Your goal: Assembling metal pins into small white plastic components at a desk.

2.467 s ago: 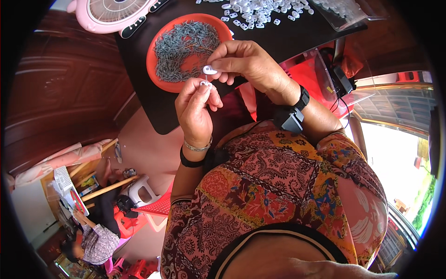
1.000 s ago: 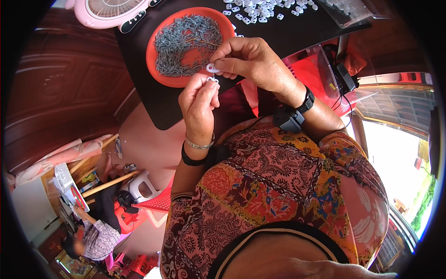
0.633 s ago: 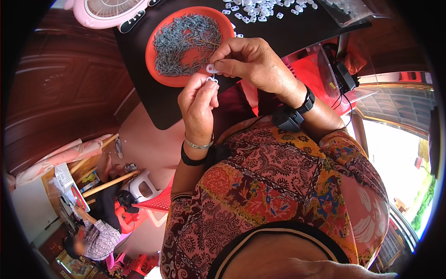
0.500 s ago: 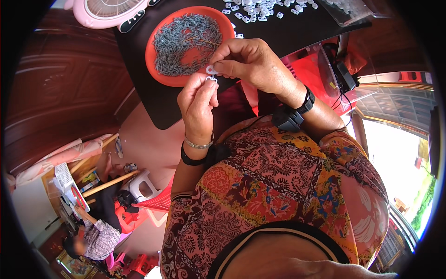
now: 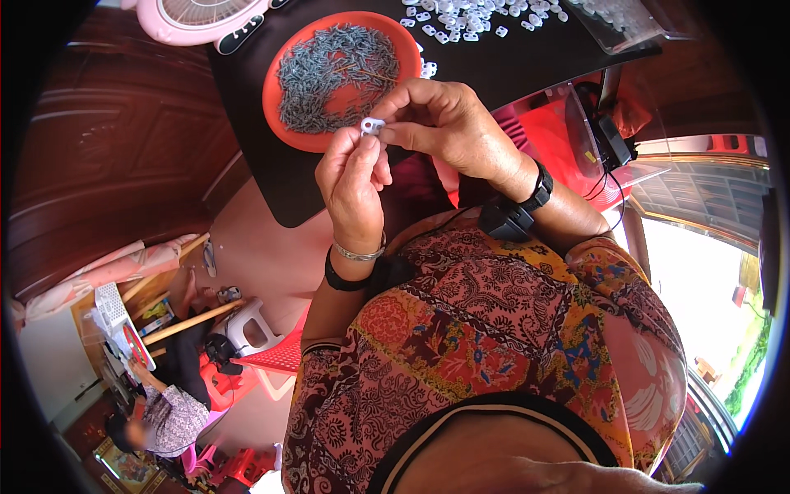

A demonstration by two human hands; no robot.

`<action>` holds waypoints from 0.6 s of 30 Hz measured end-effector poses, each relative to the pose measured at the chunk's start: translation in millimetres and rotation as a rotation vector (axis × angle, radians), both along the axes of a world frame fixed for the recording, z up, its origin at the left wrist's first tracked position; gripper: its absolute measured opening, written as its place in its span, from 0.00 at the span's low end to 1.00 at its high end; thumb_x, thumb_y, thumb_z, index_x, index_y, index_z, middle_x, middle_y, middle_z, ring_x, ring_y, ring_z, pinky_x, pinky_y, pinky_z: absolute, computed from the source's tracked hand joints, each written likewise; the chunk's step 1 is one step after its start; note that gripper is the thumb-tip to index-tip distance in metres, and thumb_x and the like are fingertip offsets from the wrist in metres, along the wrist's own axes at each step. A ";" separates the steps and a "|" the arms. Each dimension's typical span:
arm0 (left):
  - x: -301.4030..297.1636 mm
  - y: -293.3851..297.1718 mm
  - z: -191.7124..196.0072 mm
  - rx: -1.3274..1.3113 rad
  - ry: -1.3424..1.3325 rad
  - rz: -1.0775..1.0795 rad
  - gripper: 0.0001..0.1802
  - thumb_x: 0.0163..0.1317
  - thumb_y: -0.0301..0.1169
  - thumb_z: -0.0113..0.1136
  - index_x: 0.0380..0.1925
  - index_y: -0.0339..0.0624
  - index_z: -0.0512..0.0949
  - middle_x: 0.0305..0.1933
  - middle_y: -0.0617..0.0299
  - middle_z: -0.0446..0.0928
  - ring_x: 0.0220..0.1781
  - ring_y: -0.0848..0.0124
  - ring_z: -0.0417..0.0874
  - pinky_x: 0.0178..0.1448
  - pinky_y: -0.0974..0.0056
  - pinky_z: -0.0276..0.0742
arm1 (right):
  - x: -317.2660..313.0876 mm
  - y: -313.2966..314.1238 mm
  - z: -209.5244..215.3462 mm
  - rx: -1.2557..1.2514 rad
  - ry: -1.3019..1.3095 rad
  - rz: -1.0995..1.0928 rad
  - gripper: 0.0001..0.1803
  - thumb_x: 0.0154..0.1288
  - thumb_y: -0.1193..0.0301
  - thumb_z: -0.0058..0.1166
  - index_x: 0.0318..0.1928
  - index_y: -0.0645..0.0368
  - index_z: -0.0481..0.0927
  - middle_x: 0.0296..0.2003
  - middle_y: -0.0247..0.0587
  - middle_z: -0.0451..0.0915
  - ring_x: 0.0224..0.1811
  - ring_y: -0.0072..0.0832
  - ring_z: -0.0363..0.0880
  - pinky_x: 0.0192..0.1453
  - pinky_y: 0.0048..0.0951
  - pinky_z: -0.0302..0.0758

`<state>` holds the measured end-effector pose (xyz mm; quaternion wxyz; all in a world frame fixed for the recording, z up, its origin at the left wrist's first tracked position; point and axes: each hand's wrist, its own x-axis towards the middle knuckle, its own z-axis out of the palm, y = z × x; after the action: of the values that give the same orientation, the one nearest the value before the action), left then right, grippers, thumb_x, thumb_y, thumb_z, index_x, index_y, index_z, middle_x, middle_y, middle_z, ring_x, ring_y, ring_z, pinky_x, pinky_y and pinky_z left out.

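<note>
Between the fingertips of both hands is a small white plastic piece [image 5: 371,127] with round holes in it. My left hand [image 5: 352,183] pinches it from below with thumb and forefinger. From the right, the bent thumb and forefinger of my right hand [image 5: 451,130] close on its edge. Fingers partly cover the piece, so I cannot tell whether it is one part or two pressed together. Just beyond the hands sits a round orange basin [image 5: 270,105] with many small grey screw-like pieces [image 5: 317,70] heaped around its inside.
Loose white plastic pieces [image 5: 461,18] lie on the black table [image 5: 271,185] beyond the basin. A clear tray [image 5: 621,29] stands at the far right, a pink fan [image 5: 197,12] at the far left. Another person [image 5: 177,416] sits at the lower left near red chairs.
Half a second ago two white parts showed slightly apart, one at each hand's fingertips. Now the fingertips are closer together and the white parts meet or overlap.
</note>
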<state>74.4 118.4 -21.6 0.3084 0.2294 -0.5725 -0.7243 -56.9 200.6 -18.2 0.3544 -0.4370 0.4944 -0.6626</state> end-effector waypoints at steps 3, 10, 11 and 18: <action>-0.8 1.6 0.0 0.018 0.012 0.019 0.10 0.65 0.30 0.50 0.25 0.40 0.69 0.18 0.69 0.67 0.18 0.83 0.63 0.22 0.76 0.55 | -0.1 0.3 -0.3 -0.010 0.037 0.005 0.08 0.62 0.80 0.57 0.42 0.64 0.78 0.35 0.32 0.80 0.39 0.16 0.78 0.45 0.19 0.76; -3.8 4.9 3.7 0.041 -0.009 0.042 0.11 0.66 0.31 0.50 0.25 0.39 0.70 0.17 0.68 0.67 0.18 0.83 0.63 0.23 0.76 0.55 | -0.6 2.3 2.1 -0.022 0.156 -0.025 0.10 0.59 0.80 0.59 0.43 0.62 0.78 0.33 0.31 0.80 0.36 0.16 0.78 0.43 0.19 0.76; -3.6 4.0 1.6 0.034 0.008 0.021 0.11 0.66 0.30 0.50 0.25 0.39 0.69 0.17 0.68 0.67 0.18 0.83 0.63 0.23 0.76 0.55 | -1.7 2.6 1.6 -0.030 0.140 -0.028 0.10 0.60 0.80 0.58 0.43 0.63 0.78 0.33 0.31 0.80 0.36 0.15 0.78 0.42 0.19 0.76; -4.9 4.4 3.3 -0.015 -0.009 -0.046 0.10 0.65 0.28 0.49 0.25 0.39 0.70 0.18 0.68 0.67 0.19 0.83 0.63 0.23 0.76 0.55 | -4.9 5.5 4.8 -0.019 0.041 -0.057 0.07 0.64 0.80 0.52 0.42 0.65 0.78 0.33 0.34 0.80 0.36 0.16 0.79 0.43 0.19 0.76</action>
<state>69.5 122.9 -18.4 0.2907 0.2170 -0.5843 -0.7260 -61.8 206.0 -13.4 0.3210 -0.4396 0.5074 -0.6680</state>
